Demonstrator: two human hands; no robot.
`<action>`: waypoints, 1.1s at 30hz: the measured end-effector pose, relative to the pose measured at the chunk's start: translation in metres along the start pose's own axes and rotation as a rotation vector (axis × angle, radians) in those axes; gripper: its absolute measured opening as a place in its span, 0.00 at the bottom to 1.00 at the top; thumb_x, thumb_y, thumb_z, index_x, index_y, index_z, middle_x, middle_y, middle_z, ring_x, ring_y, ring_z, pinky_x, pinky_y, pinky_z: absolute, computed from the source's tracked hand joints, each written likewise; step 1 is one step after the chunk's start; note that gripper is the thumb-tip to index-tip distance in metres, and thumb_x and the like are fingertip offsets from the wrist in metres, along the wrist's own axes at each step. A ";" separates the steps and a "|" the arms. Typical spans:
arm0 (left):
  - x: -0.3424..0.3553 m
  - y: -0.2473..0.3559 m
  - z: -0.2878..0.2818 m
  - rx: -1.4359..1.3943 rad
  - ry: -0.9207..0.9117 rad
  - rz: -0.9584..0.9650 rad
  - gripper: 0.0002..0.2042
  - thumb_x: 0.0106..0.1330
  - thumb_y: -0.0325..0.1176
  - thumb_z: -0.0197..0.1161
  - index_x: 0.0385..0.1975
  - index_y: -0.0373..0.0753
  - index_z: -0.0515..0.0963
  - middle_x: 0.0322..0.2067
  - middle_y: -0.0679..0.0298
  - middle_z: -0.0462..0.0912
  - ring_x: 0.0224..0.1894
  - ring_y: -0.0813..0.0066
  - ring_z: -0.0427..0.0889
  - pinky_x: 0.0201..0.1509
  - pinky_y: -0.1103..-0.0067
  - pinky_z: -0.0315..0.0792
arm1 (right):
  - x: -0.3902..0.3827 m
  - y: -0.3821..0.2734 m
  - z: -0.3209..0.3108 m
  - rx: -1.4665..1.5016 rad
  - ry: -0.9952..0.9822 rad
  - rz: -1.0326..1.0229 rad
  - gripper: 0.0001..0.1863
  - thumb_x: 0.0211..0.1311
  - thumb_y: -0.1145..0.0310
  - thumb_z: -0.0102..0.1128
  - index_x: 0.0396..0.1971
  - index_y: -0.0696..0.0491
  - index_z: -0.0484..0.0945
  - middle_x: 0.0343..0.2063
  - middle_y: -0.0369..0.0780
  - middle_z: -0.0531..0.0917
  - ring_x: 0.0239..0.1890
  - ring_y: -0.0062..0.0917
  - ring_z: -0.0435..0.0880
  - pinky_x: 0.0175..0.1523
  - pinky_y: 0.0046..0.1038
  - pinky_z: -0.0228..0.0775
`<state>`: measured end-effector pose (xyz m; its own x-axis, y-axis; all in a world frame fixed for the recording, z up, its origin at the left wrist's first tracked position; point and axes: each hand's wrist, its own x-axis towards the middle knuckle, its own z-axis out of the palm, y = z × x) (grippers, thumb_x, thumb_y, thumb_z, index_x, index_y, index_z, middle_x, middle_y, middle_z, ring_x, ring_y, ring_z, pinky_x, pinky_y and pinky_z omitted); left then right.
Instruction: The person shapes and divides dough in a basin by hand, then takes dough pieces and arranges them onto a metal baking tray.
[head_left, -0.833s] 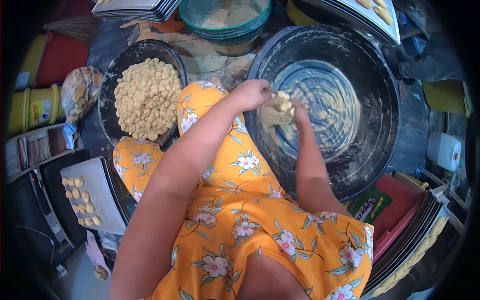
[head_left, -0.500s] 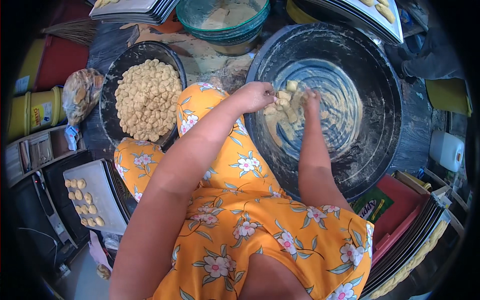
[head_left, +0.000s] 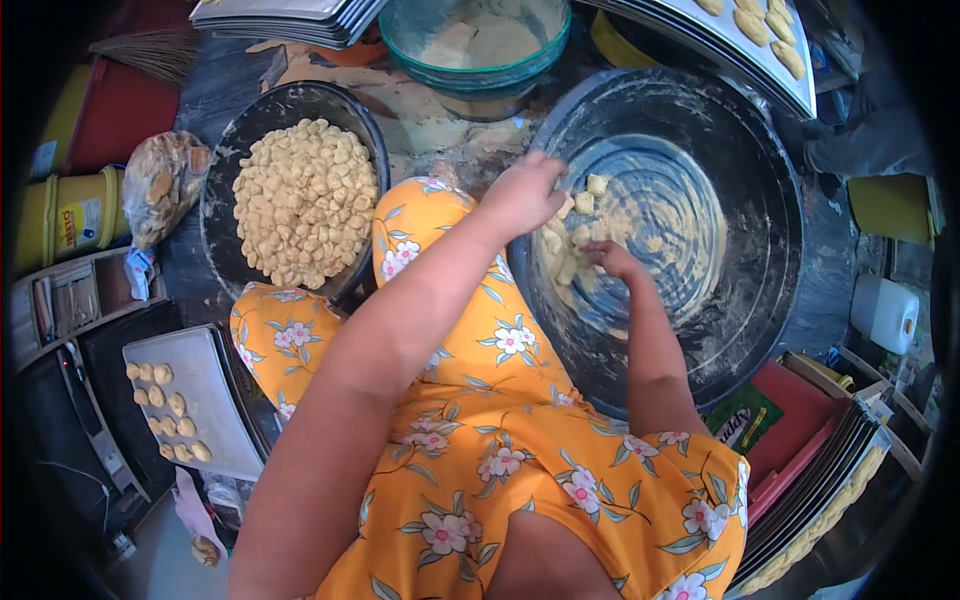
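A wide black basin (head_left: 745,330) in front of me to the right has a flour-dusted, ridged bottom. Several pale dough pieces (head_left: 560,255) lie at its left side, with a squarish dough piece (head_left: 597,184) a little farther off. My left hand (head_left: 525,195) is over the basin's left rim, fingers slightly blurred and apart, close to the dough. Inside the basin, my right hand (head_left: 614,260) points leftward with its fingers bent together by the dough pieces. Whatever they hold is hidden.
A smaller black basin (head_left: 215,215) heaped with dough balls (head_left: 305,200) stands at left. Beyond are stacked green-rimmed basins (head_left: 475,75) with flour. Trays of shaped dough (head_left: 225,385) sit at lower left and far right. A person's leg (head_left: 870,150) shows at right.
My right hand has moved down and nearer to me, turning toward the left-side dough. My left hand has lifted its fingers somewhat. The whole view has shifted slightly.
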<state>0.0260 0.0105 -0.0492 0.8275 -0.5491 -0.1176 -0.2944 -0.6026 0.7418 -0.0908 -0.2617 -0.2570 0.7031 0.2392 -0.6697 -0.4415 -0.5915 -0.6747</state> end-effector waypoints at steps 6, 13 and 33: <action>0.037 0.000 -0.067 0.450 0.629 0.119 0.25 0.57 0.38 0.60 0.56 0.41 0.68 0.64 0.52 0.56 0.67 0.51 0.53 0.65 0.57 0.50 | -0.038 -0.208 -0.066 0.268 0.314 -0.366 0.23 0.55 0.73 0.59 0.54 0.54 0.72 0.50 0.41 0.75 0.45 0.24 0.77 0.52 0.26 0.68; 0.063 -0.081 -0.079 0.537 0.282 -0.222 0.32 0.58 0.51 0.59 0.60 0.41 0.62 0.61 0.56 0.60 0.69 0.55 0.48 0.67 0.53 0.48 | 0.091 -0.414 -0.112 -0.458 0.402 -0.646 0.22 0.57 0.64 0.59 0.52 0.52 0.73 0.48 0.46 0.77 0.48 0.33 0.78 0.52 0.31 0.70; 0.069 -0.118 -0.079 0.647 0.354 -0.048 0.24 0.55 0.34 0.54 0.54 0.46 0.64 0.47 0.61 0.66 0.54 0.61 0.60 0.61 0.47 0.54 | 0.387 -0.383 -0.026 -0.276 -0.700 0.243 0.22 0.53 0.59 0.61 0.49 0.49 0.75 0.45 0.38 0.79 0.49 0.24 0.74 0.55 0.33 0.65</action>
<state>0.1552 0.0893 -0.0929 0.9190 -0.3599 0.1607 -0.3866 -0.9024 0.1902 0.3652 0.0371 -0.2494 0.0497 0.4534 -0.8899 -0.3194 -0.8370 -0.4442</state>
